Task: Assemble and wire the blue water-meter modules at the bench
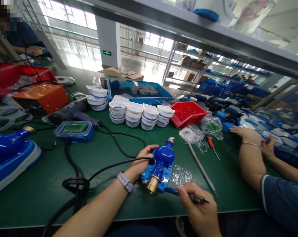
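Note:
A blue water meter point(164, 155) with brass threaded ends lies on a blue plastic base. My left hand point(140, 161) wraps around its left side, the thumb beside a black cable point(114, 168) that runs to the meter. My right hand point(199, 207) pinches a dark blue pen-shaped tool point(172, 191), whose far end reaches the near right corner of the base; I cannot tell exactly what the tool is. A crumpled clear plastic bag point(181, 175) lies just right of the meter.
Stacked white housings point(134, 110) stand behind, near a blue tray point(163, 94) and a red bin point(188, 113). A display box point(74, 131) and power screwdriver point(74, 112) lie left. A screwdriver point(210, 142) and white tube point(200, 164) lie right, near a co-worker's arms point(251, 154).

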`<state>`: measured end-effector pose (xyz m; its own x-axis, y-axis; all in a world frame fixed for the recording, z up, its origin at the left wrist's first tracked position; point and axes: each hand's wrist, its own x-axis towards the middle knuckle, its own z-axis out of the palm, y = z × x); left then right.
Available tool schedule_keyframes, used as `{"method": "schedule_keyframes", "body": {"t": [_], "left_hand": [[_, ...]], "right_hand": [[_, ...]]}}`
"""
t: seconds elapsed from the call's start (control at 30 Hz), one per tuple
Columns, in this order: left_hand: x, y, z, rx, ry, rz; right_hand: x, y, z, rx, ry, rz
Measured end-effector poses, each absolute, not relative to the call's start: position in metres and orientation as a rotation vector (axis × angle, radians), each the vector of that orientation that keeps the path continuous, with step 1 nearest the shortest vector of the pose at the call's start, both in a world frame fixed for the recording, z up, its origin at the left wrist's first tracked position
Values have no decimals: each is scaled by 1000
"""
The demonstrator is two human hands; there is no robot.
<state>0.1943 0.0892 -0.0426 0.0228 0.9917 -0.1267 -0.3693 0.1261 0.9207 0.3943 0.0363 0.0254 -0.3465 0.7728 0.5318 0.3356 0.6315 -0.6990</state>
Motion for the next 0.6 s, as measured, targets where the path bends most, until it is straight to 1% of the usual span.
{"method": "schedule_keyframes", "body": {"t": [0.13, 0.2, 0.3, 0.5, 0.6], "left_hand": [[195, 89, -40, 771, 1001, 1284], [195, 89, -38, 726, 971, 1321], [196, 91, -38, 654, 932, 1369], [197, 91, -38, 567, 882, 1409], [197, 91, -39, 547, 888, 1416]], "right_hand": [[390, 56, 26, -951, -1736, 590], [384, 68, 27, -932, -1682, 643], [368, 84, 28, -895, -1782, 698], [340, 100, 24, -819, -2012, 575], [339, 99, 23, -776, -2002, 501]]}}
